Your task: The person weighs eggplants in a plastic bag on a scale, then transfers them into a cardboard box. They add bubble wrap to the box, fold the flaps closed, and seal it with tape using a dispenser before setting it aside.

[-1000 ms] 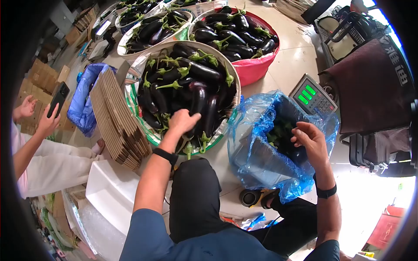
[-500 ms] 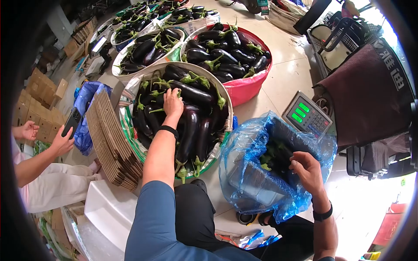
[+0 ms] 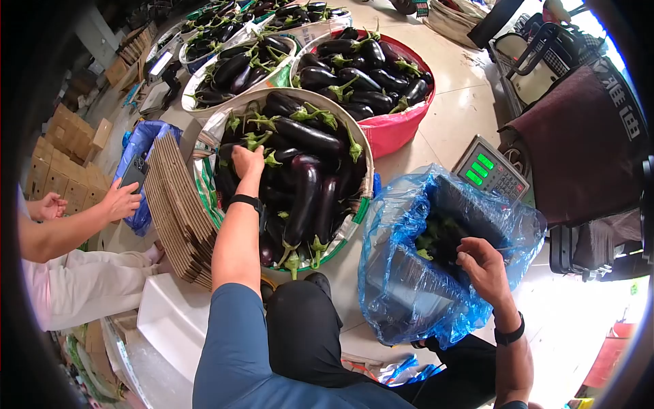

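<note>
My left hand reaches into a large round woven bag full of glossy dark eggplants with green stems. Its fingers are curled round an eggplant by the left side of the pile; that eggplant is mostly hidden. Above a blue plastic bag, my right hand hangs with fingers loosely bent and thumb apart, nothing visible in them. The blue bag lines a container, and several eggplants lie in its shadowed inside. Just behind it stands a scale display with green lit digits.
More eggplants fill a red-sided bag and other woven bags behind. Flattened cardboard leans at the left, beside a white foam box. Another person's hand holds a phone. A dark red covered seat stands right.
My left hand has moved left and slightly down across the eggplants, its fingers now more curled. My right hand stays over the blue bag. The other person's phone has risen and shifted right.
</note>
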A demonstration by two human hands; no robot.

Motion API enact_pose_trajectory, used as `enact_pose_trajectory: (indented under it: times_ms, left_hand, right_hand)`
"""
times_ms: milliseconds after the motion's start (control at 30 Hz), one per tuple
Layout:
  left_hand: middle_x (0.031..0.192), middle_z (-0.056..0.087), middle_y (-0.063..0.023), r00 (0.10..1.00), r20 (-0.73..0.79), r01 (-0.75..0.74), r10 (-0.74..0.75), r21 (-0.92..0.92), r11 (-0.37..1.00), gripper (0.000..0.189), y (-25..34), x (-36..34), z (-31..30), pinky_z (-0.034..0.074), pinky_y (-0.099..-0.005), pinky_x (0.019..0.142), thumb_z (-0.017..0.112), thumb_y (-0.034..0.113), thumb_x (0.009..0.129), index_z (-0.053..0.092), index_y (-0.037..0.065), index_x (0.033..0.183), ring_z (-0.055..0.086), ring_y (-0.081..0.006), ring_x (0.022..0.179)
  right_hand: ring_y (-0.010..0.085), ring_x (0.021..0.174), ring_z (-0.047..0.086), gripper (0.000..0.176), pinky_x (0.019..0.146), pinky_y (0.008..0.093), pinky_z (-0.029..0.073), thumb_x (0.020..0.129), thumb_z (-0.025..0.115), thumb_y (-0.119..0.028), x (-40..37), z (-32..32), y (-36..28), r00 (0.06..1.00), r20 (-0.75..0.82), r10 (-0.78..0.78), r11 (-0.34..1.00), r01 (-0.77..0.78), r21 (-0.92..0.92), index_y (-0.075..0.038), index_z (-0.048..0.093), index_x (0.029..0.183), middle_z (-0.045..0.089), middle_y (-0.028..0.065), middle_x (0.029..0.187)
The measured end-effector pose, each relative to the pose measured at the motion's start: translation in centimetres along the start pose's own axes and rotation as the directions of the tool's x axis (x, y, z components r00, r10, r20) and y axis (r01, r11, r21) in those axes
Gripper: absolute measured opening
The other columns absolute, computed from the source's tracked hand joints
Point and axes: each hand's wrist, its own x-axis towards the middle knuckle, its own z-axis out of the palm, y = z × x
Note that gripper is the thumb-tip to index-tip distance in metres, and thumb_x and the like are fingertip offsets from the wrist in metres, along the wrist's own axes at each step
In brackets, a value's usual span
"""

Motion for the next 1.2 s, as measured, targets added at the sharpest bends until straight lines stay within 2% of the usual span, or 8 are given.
enact_pose_trajectory:
  times_ms: [133,333,633,700,767,900,1033,1200]
  left_hand:
    - [0.103,0.075,-0.0196,0.959,0.132,-0.281,0.252,0.299,0.912,0.052,3.5,-4.4,-1.3,0.050,-0.0503,0.093,0.060,0.054,0.091,0.075,0.004,0.098,0.070,-0.0392,0.102]
    - [0.124,0.068,-0.0192,0.715,0.540,-0.643,0.443,0.261,0.720,0.066,3.2,-3.7,-1.0,0.050,-0.0477,0.100,0.072,0.034,0.085,0.053,0.015,0.145,0.065,-0.0372,0.116]
    - [0.117,0.070,-0.0182,0.716,0.374,-0.695,0.589,0.305,0.651,0.054,4.8,-8.2,-6.5,0.053,-0.0486,0.091,0.078,0.033,0.083,0.064,0.015,0.132,0.067,-0.0381,0.108]
    - [0.100,0.072,-0.0149,0.820,0.265,-0.559,0.507,0.182,0.809,0.048,4.0,-9.3,-9.1,0.056,-0.0450,0.080,0.076,0.033,0.086,0.067,0.008,0.126,0.072,-0.0333,0.093]
    - [0.087,0.070,-0.0063,0.826,0.426,-0.214,0.369,-0.368,0.905,0.044,-0.3,-7.4,-8.9,0.054,-0.0338,0.062,0.073,0.036,0.091,0.069,0.004,0.121,0.069,-0.0207,0.075]
    - [0.097,0.072,-0.0058,0.598,0.663,0.362,0.451,-0.725,0.586,0.033,-1.4,-11.2,-12.3,0.039,-0.0219,0.051,0.069,0.033,0.098,0.066,0.006,0.118,0.059,-0.0102,0.063]
    - [0.096,0.073,-0.0089,0.650,0.629,0.445,0.426,-0.770,0.458,0.032,1.9,-14.8,-12.4,0.037,-0.0228,0.050,0.064,0.035,0.101,0.065,0.006,0.115,0.058,-0.0123,0.062]
    - [0.100,0.073,-0.0145,0.412,0.713,0.605,0.568,-0.680,0.414,0.041,4.9,-15.1,-10.6,0.033,-0.0245,0.046,0.051,0.039,0.103,0.064,0.005,0.122,0.056,-0.0152,0.062]
  right_hand:
    - [0.0153,0.101,0.067,0.031,0.089,0.0296,0.054,0.098,0.066,-0.009,0.4,0.1,0.6,1.000,-0.001,0.001,1.000,-0.001,-0.001,0.003,0.060,0.125,0.070,0.0090,0.108]
    - [0.0157,0.100,0.068,0.030,0.086,0.0300,0.055,0.097,0.067,-0.011,1.0,0.6,0.9,1.000,0.019,-0.014,1.000,0.014,-0.014,0.002,0.061,0.124,0.071,0.0095,0.107]
    - [0.0200,0.094,0.070,0.033,0.080,0.0315,0.055,0.095,0.070,-0.014,0.7,1.1,-0.2,0.998,0.016,-0.069,0.983,0.071,-0.170,0.003,0.062,0.122,0.072,0.0131,0.100]
    - [0.0215,0.093,0.071,0.032,0.079,0.0324,0.056,0.095,0.070,-0.014,0.5,0.8,0.1,0.996,0.023,-0.088,0.981,0.090,-0.170,0.003,0.063,0.121,0.072,0.0139,0.100]
    - [0.0222,0.091,0.071,0.032,0.079,0.0331,0.056,0.094,0.070,-0.014,0.2,0.8,0.5,0.995,0.025,-0.101,0.980,0.104,-0.167,0.003,0.063,0.120,0.072,0.0147,0.099]
    - [0.0224,0.087,0.070,0.031,0.078,0.0332,0.055,0.094,0.069,-0.014,-0.4,0.7,0.3,0.987,0.071,-0.144,0.966,0.156,-0.204,0.003,0.063,0.119,0.072,0.0152,0.099]
    - [0.0221,0.085,0.068,0.031,0.076,0.0330,0.054,0.094,0.069,-0.014,-1.2,0.5,-0.5,0.981,0.058,-0.184,0.963,0.192,-0.190,0.004,0.063,0.118,0.072,0.0152,0.099]
    - [0.0195,0.085,0.069,0.033,0.078,0.0330,0.055,0.094,0.068,-0.014,-1.6,0.0,-1.1,0.982,0.022,-0.187,0.971,0.188,-0.148,0.006,0.062,0.120,0.072,0.0158,0.096]
